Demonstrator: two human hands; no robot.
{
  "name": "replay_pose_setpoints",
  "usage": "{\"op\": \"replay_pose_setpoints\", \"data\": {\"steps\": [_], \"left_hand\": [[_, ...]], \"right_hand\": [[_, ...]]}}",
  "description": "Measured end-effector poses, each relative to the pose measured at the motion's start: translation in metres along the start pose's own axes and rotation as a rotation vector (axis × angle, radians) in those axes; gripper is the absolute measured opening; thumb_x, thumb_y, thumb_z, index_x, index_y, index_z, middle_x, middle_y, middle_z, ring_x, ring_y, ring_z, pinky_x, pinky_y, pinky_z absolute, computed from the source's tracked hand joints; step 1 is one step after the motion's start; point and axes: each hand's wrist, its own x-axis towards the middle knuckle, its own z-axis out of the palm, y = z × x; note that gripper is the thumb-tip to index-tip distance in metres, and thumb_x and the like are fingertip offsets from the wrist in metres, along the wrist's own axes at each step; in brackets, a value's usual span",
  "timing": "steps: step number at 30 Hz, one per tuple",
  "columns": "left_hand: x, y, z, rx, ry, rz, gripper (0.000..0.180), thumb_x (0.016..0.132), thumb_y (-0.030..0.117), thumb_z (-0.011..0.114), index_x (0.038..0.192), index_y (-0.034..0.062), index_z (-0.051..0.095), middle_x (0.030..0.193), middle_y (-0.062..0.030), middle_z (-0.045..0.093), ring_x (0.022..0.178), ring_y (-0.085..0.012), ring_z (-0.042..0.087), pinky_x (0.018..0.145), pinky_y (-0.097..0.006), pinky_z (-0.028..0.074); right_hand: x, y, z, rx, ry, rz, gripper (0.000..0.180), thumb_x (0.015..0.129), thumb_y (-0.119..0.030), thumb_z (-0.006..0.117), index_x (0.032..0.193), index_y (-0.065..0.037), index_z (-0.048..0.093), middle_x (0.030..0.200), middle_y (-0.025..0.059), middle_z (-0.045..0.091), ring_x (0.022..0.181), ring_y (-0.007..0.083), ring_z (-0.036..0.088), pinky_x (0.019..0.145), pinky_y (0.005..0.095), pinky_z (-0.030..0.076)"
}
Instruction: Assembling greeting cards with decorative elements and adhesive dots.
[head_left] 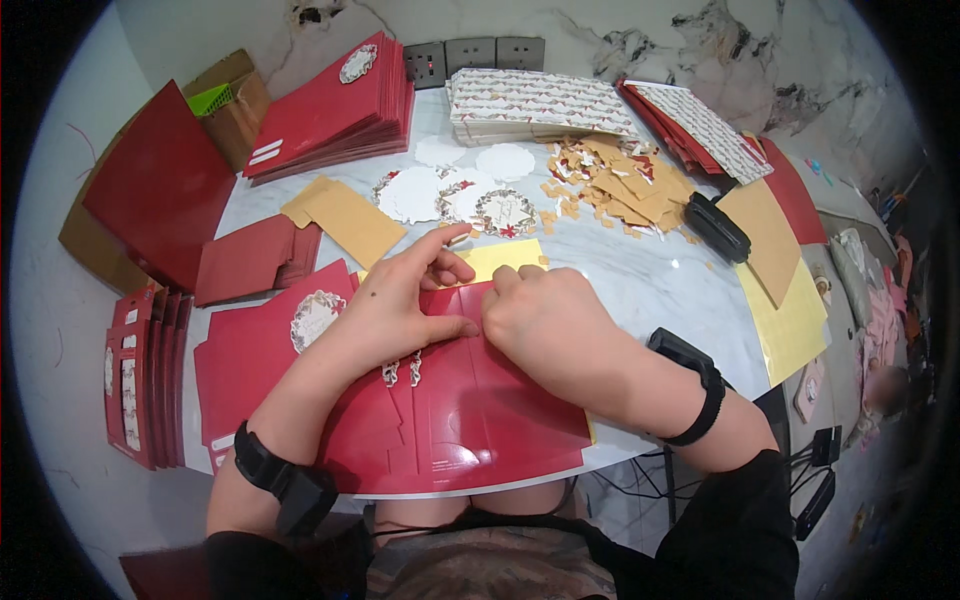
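- The left hand [395,305] lies on a flat red card sheet [480,415] at the near edge of the counter [640,270], fingers bent, thumb tip pressing the sheet's upper fold and forefinger stretched out toward a yellow sheet [505,257] just behind.
- The right hand [545,320] sits just beside it, knuckles up and fingers curled under, fingertips pinching the same upper edge of the red card sheet; the two hands almost touch.
- Each wrist wears a black band.
- The red card sheet reaches from under both hands down to the counter's front edge, creased into panels, with small white cut-out trim [402,372] showing below the left palm.
- Left of the left hand, another red sheet carries a round wreath sticker [315,318].
- Behind the hands lie several round white stickers [455,192] with scalloped edges, and one wreath disc [505,212] just beyond the yellow sheet.
- To their right is a heap of brown paper scraps [610,185], and beside it a black stapler-like tool [716,227].
- A tan envelope [345,220] lies to the left of the stickers.
- At the back stand a stack of red folded cards [335,115] and a stack of patterned sheets [535,100].
- Far left, a large red board [160,190] leans by a cardboard box [235,105].
- More yellow backing sheets [790,315] lie at the right edge.
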Motion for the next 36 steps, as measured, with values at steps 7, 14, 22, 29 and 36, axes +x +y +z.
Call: {"op": "replay_pose_setpoints", "data": {"steps": [7, 14, 22, 29, 36], "left_hand": [[0.0, -0.005, 0.001, 0.051, -0.003, 0.032, 0.09, 0.07, 0.015, 0.091, 0.147, 0.0081, 0.045, 0.11, -0.0115, 0.07, 0.1, -0.0216, 0.065, 0.091, -0.034, 0.054], [0.001, -0.001, 0.001, 0.039, -0.011, 0.008, 0.09, 0.071, 0.011, 0.09, 0.149, 0.0085, 0.046, 0.11, -0.0049, 0.068, 0.097, -0.0133, 0.057, 0.09, -0.028, 0.048], [0.003, -0.01, 0.001, -0.064, 0.008, -0.02, 0.078, 0.084, 0.008, 0.081, 0.151, 0.0089, 0.043, 0.11, -0.0049, 0.067, 0.097, -0.011, 0.057, 0.089, -0.026, 0.047], [0.004, -0.009, -0.001, -0.119, 0.026, -0.057, 0.072, 0.088, 0.005, 0.076, 0.151, 0.0079, 0.041, 0.112, -0.0066, 0.066, 0.099, -0.0098, 0.058, 0.088, -0.023, 0.048], [0.006, -0.014, 0.004, -0.285, 0.094, -0.113, 0.077, 0.089, 0.001, 0.073, 0.155, 0.0081, 0.033, 0.117, -0.0104, 0.063, 0.104, -0.0127, 0.06, 0.088, -0.025, 0.05]], "right_hand": [[0.002, 0.017, 0.02, 0.142, 0.091, 0.229, 0.012, 0.077, -0.012, 0.067, 0.078, -0.001, 0.066, 0.08, 0.0171, 0.066, 0.079, 0.0335, 0.07, 0.067, 0.044, 0.056], [-0.004, 0.109, 0.037, -0.05, 0.166, 0.662, 0.012, 0.083, -0.009, 0.064, 0.089, 0.0, 0.068, 0.09, 0.0191, 0.069, 0.087, 0.0362, 0.07, 0.075, 0.0461, 0.056], [0.031, 0.084, 0.056, 0.067, 0.404, 0.394, 0.034, 0.085, -0.025, 0.073, 0.107, 0.0, 0.068, 0.105, 0.0182, 0.067, 0.105, 0.0346, 0.064, 0.089, 0.0438, 0.052], [0.033, 0.086, 0.05, 0.409, 0.18, 0.552, 0.06, 0.081, -0.034, 0.082, 0.127, -0.002, 0.061, 0.116, 0.0201, 0.059, 0.112, 0.0323, 0.057, 0.098, 0.0407, 0.047], [0.035, 0.087, 0.031, 1.124, 0.388, 0.326, 0.024, 0.089, -0.006, 0.074, 0.11, -0.002, 0.066, 0.103, 0.0077, 0.067, 0.1, 0.0169, 0.065, 0.092, 0.0314, 0.052]]}}
